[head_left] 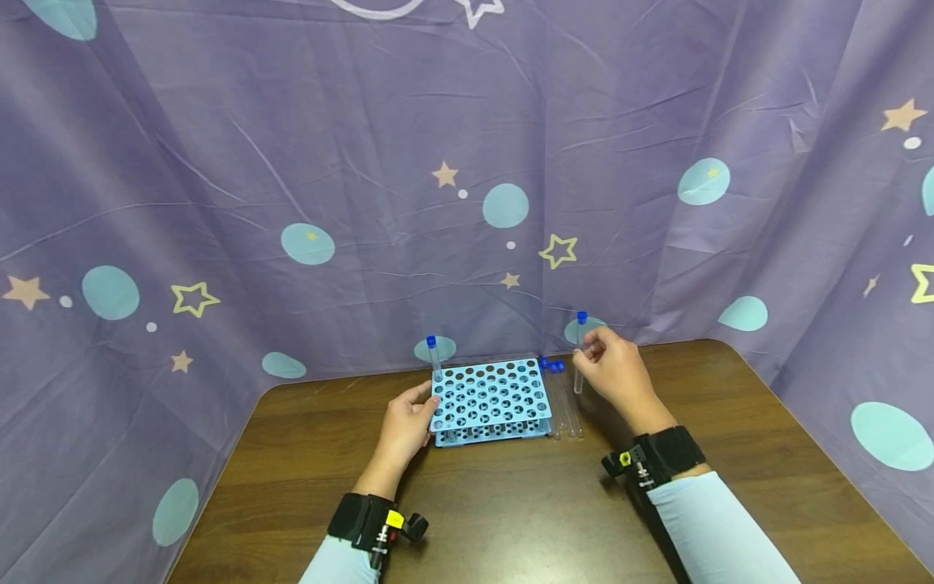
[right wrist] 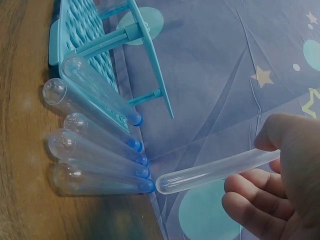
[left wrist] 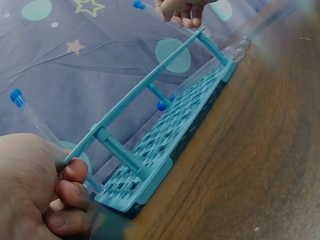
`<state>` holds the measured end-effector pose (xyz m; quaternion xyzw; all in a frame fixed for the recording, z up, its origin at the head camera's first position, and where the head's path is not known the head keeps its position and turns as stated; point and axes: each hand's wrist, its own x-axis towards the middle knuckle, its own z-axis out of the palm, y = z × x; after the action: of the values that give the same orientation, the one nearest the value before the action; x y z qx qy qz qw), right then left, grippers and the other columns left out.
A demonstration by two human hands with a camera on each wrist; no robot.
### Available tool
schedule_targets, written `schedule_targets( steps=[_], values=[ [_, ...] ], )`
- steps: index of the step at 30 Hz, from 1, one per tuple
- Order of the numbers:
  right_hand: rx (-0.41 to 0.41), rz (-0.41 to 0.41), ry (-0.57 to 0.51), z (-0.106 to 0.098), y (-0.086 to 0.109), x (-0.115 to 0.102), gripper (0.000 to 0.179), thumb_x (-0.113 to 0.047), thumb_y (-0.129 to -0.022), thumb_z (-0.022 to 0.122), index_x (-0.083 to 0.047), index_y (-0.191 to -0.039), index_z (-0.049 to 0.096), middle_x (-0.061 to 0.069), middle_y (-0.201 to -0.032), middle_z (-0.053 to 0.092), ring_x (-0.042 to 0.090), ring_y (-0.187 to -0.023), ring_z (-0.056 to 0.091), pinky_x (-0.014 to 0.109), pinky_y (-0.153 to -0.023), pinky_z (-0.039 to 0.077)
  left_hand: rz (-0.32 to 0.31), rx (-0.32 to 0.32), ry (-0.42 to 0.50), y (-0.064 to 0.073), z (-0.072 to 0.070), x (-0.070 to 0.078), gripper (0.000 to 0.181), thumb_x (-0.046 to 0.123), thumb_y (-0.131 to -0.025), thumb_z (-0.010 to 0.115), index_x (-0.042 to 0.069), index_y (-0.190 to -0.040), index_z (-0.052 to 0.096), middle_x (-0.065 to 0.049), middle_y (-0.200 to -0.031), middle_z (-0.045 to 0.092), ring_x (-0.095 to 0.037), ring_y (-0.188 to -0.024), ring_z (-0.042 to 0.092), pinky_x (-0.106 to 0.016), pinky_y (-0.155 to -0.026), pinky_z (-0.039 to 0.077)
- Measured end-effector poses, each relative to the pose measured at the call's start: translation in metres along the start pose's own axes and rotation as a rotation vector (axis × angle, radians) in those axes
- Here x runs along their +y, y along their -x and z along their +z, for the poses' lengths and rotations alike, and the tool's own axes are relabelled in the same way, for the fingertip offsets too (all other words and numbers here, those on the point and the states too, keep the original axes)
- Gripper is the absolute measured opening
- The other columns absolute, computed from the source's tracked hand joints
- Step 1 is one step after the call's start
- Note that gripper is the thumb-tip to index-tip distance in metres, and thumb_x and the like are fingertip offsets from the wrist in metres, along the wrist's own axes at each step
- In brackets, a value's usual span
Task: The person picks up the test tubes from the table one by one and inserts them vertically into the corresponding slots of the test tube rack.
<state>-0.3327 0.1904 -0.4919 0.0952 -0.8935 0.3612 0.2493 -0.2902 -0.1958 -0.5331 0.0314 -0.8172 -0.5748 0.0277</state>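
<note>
Wood-grained table (head_left: 496, 503), lower frame: left hand (head_left: 404, 426) grips one perforated plastic rack (head_left: 492, 422) bearing one capped tube (head_left: 434, 358); centre-right, right hand (head_left: 616, 369) pinches a second tube (right wrist: 215, 170) near five round-bottomed tubes (right wrist: 102, 156).

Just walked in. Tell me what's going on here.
A person's left hand grips the left end of a blue rack, where one capped tube stands in the far-left corner. The right hand pinches another capped tube, roughly upright, to the right of the rack. Five more tubes lie on the table by the rack's right end.
</note>
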Motion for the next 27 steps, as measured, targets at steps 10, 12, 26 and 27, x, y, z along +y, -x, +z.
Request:
schedule_targets(
  steps=[10, 12, 26, 27],
  values=[
    [0.039, -0.035, -0.003, 0.0000, 0.0001, -0.0029, 0.016, -0.012, -0.092, 0.078, -0.005, -0.102, 0.067, 0.009, -0.083, 0.078, 0.025, -0.075, 0.074, 0.042, -0.072, 0.060, -0.009, -0.005, 0.008, -0.0004, -0.0015, 0.0020, 0.050, 0.018, -0.113, 0.069, 0.002, -0.160, 0.062, 0.002, -0.060, 0.063, -0.009, -0.042, 0.046, -0.024, -0.044, 0.041],
    [0.045, -0.041, -0.002, -0.0002, 0.0001, -0.0036, 0.016, -0.012, -0.092, 0.078, -0.005, -0.102, 0.067, 0.009, -0.083, 0.078, 0.025, -0.074, 0.074, 0.042, -0.071, 0.060, -0.008, -0.004, 0.006, -0.0005, -0.0016, 0.0019, 0.050, 0.018, -0.113, 0.069, 0.002, -0.160, 0.062, 0.002, -0.061, 0.063, -0.009, -0.042, 0.045, -0.024, -0.044, 0.041],
    [0.076, -0.099, 0.012, -0.0019, 0.0023, -0.0029, 0.015, -0.010, -0.091, 0.077, -0.004, -0.100, 0.066, 0.010, -0.082, 0.077, 0.024, -0.072, 0.074, 0.041, -0.068, 0.060, -0.005, 0.007, 0.008, 0.0008, 0.0008, 0.0022, 0.048, 0.017, -0.113, 0.069, 0.001, -0.158, 0.064, 0.002, -0.057, 0.060, -0.010, -0.041, 0.045, -0.024, -0.043, 0.039],
    [0.079, -0.104, 0.013, -0.0018, 0.0025, -0.0025, 0.015, -0.009, -0.091, 0.077, -0.004, -0.100, 0.066, 0.009, -0.082, 0.077, 0.024, -0.072, 0.074, 0.041, -0.068, 0.060, -0.006, 0.008, 0.009, 0.0010, 0.0009, 0.0023, 0.048, 0.016, -0.113, 0.069, 0.002, -0.158, 0.064, 0.002, -0.057, 0.059, -0.010, -0.041, 0.044, -0.024, -0.043, 0.039]
  ],
)
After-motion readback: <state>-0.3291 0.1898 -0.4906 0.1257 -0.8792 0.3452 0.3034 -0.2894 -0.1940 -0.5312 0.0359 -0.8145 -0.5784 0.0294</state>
